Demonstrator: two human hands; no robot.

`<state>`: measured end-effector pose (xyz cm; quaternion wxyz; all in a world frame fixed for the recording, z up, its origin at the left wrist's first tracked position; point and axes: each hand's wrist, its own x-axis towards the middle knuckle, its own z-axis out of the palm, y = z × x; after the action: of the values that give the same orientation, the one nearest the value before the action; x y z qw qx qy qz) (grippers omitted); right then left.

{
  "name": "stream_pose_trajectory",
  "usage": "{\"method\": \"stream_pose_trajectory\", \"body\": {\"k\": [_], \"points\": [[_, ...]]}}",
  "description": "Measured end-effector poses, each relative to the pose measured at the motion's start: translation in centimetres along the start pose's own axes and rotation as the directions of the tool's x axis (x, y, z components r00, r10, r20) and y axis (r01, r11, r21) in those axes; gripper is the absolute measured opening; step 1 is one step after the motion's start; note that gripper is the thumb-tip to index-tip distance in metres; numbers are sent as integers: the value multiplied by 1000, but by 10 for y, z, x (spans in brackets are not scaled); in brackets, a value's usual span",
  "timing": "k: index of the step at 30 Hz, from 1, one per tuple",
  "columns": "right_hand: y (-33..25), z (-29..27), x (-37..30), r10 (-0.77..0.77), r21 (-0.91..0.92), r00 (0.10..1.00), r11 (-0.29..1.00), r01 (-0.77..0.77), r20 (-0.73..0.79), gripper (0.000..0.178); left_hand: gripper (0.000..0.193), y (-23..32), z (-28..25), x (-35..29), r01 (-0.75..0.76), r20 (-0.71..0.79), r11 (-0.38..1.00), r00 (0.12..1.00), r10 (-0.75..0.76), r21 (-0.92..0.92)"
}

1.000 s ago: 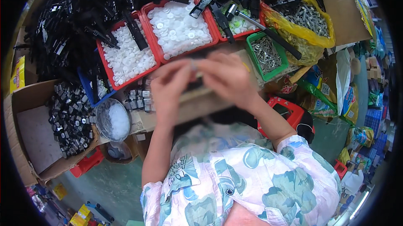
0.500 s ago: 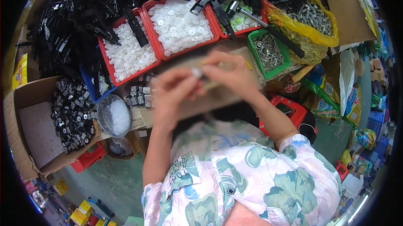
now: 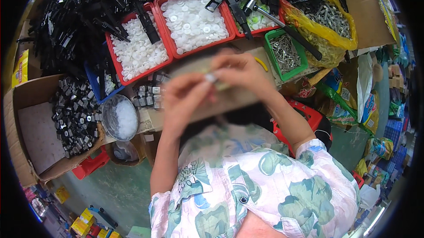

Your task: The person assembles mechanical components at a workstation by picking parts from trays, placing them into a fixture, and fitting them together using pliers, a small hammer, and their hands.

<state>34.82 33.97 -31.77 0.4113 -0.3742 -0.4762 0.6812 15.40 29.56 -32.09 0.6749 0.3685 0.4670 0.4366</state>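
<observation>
One small, whitish, blurred piece (image 3: 210, 77) above the tan bench (image 3: 194, 65), pinched at my left hand's (image 3: 183, 96) thumb tip, left grip nearer. My right hand (image 3: 242, 73) curls just rightward; its hold, and the long axis, I cannot tell.

A smooth green floor (image 3: 123, 189) spreads below the pale beige tabletop (image 3: 150, 121). Near the tabletop's right part stands a red plastic stool (image 3: 312, 115), partly hidden. Blurred stacks of blue goods (image 3: 393, 125) crowd the room's right side, and a narrow white strip of light (image 3: 377, 220) glows at lower right.
</observation>
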Motion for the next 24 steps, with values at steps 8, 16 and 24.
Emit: {"method": "stream_pose_trajectory", "body": {"k": [8, 16, 24], "points": [[1, -2, 1, -19, -284, 996, 958, 45, 92, 10, 16, -5, -8, -5, -4, 48, 1000, 999, 4, 8], [1, 11, -17, -288, -458, 958, 852, 254, -5, 12, 17, -12, -4, -9, 0, -70, 1000, 998, 0, -7], [9, 10, -16, -470, -606, 877, 671, 428, 99, 12, 16, -22, 7, -21, -23, -249, 988, 967, 61, 153]]}}
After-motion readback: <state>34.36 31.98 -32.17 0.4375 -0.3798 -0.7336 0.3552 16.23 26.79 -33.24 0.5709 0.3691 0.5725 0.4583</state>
